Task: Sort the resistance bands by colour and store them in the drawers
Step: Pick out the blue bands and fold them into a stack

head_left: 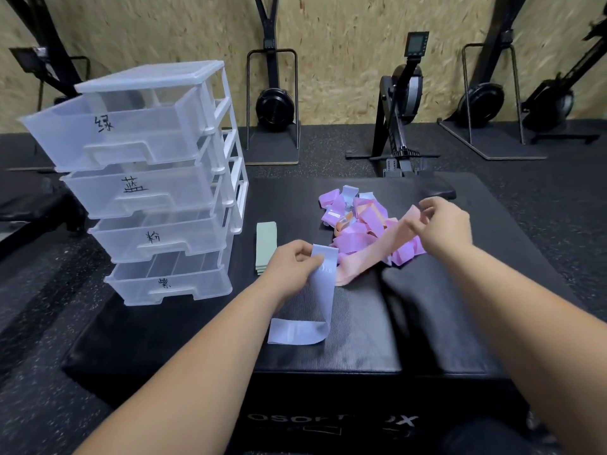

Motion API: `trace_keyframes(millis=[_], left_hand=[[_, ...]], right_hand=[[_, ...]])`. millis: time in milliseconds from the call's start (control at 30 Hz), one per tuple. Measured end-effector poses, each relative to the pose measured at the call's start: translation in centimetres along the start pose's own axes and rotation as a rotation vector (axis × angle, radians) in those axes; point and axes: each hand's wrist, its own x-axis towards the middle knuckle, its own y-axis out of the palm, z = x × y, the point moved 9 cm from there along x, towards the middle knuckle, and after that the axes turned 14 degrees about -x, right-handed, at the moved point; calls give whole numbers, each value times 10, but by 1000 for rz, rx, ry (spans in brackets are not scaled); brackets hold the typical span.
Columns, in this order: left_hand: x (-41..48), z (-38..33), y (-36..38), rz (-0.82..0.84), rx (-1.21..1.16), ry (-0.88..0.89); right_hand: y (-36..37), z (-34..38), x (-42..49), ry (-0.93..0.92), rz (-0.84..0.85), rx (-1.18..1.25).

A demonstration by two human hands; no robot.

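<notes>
Soft black box (358, 326), top surface serving as worktable; the white lettering on its near face is blurred and partly cut off, unreadable. Left hand (295, 261): thumb and curled fingers pinch the top end of a blue band (321, 292); the thumb covers part of the small print on it, and the fingertips behind the fabric are hidden. The blue band's long axis runs from the hand toward the near edge, then the lower end bends and lies leftward across the surface. Right hand (441, 224): fingers motion-blurred, pinching the far end of a pink band (384, 246), which slants from the far right down to the near left, its low end on the surface just beside the blue band. Pile of bands (356, 221), purple, pink and pale blue, heaped behind the pink band toward the far edge; they overlap, so the count cannot be told. Green stack (265, 247), flat, long axis far to near, between the pile and the drawer unit (157, 178). The unit stands by the left edge, four clear drawers pulled partly out, each hand-lettered. Rowing machines (399, 103) line the wall beyond, tops cut off.
</notes>
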Motion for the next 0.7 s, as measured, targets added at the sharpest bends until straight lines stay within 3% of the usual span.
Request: trace_keyframes(millis=[167,300,433,700], left_hand=[[4,-20,4,-8,18,47],[5,-35,10,1,46,77],[1,-52,16,-11,46,117],[-17,-86,12,42,179,220]], right_hand=[[12,11,-18,-141,133,-156],[21,56,-58,-293,293,181],[34,103,-108,-371,590,507],[37,117,-132,-399,642,639]])
